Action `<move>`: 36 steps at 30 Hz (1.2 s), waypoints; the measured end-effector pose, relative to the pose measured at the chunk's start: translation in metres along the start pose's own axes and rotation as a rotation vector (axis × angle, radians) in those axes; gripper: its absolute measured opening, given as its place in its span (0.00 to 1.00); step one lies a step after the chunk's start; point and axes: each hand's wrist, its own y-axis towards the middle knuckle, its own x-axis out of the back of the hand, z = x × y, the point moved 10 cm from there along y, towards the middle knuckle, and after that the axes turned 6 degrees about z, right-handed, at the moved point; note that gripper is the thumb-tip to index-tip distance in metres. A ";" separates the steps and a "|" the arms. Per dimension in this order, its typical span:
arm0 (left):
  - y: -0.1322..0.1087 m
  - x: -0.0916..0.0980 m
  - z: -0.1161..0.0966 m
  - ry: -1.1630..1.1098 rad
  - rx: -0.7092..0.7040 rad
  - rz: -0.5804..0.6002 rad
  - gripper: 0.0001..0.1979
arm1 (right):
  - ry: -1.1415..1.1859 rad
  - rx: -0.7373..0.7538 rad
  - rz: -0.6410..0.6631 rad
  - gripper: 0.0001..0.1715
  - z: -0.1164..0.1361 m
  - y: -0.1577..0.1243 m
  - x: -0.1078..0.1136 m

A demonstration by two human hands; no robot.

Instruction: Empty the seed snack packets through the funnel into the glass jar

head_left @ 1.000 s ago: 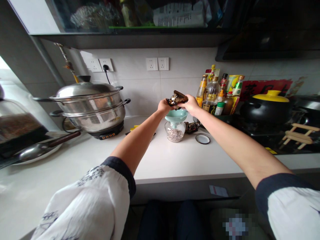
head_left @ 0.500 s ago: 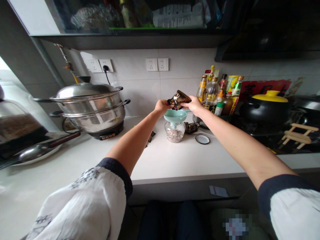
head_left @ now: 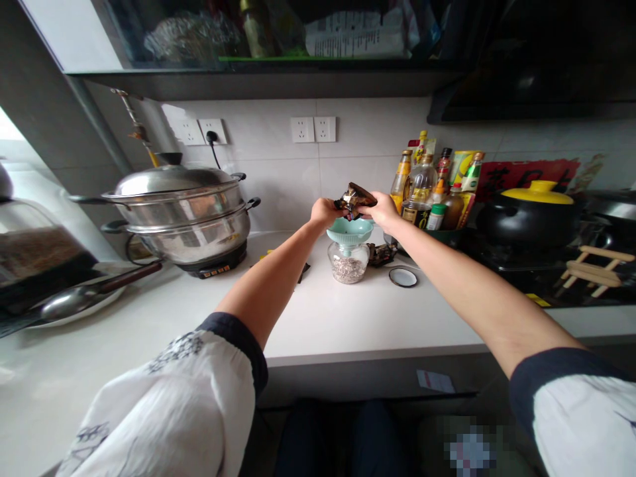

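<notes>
A small dark foil packet (head_left: 354, 196) is held between my left hand (head_left: 324, 212) and my right hand (head_left: 381, 209), both closed on it. Directly under the packet is a pale green funnel (head_left: 350, 231) set in the mouth of a glass jar (head_left: 348, 262) partly filled with greyish grains or seeds. The jar stands on the white counter (head_left: 348, 318) near the back wall. A round jar lid (head_left: 403, 277) lies flat to the right of the jar, and another dark packet (head_left: 381, 254) lies just behind it.
A steel steamer pot (head_left: 179, 205) on an electric base stands at the left, with a ladle on a plate (head_left: 79, 301) in front. Sauce bottles (head_left: 432, 185) crowd the back right beside a black pot with a yellow lid (head_left: 539, 209) on the stove.
Both hands with the packet shifted slightly, tilting it a little over the funnel. Jar, funnel and lid have stayed put.
</notes>
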 end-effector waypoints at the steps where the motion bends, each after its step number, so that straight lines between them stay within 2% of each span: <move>1: 0.000 -0.001 0.000 -0.011 -0.001 0.002 0.13 | 0.009 0.003 -0.005 0.19 0.000 0.000 0.001; 5: -0.004 0.003 0.000 -0.063 -0.016 -0.037 0.13 | -0.002 0.021 -0.043 0.21 0.001 0.001 0.006; 11: -0.008 0.002 0.002 -0.128 -0.027 -0.049 0.13 | -0.072 0.014 -0.039 0.20 0.004 -0.001 0.003; 20: -0.007 0.001 0.002 -0.104 -0.022 -0.033 0.10 | -0.153 0.044 -0.072 0.19 0.010 0.002 0.004; 24: -0.007 0.001 0.001 -0.084 -0.006 -0.036 0.11 | -0.096 0.029 -0.021 0.19 0.006 0.003 -0.002; 28: -0.006 0.003 -0.002 -0.083 -0.017 -0.047 0.12 | -0.059 0.020 -0.047 0.20 0.005 0.002 0.004; 36: -0.005 -0.001 -0.001 0.008 0.024 -0.030 0.14 | -0.221 0.102 -0.056 0.23 0.010 0.004 0.006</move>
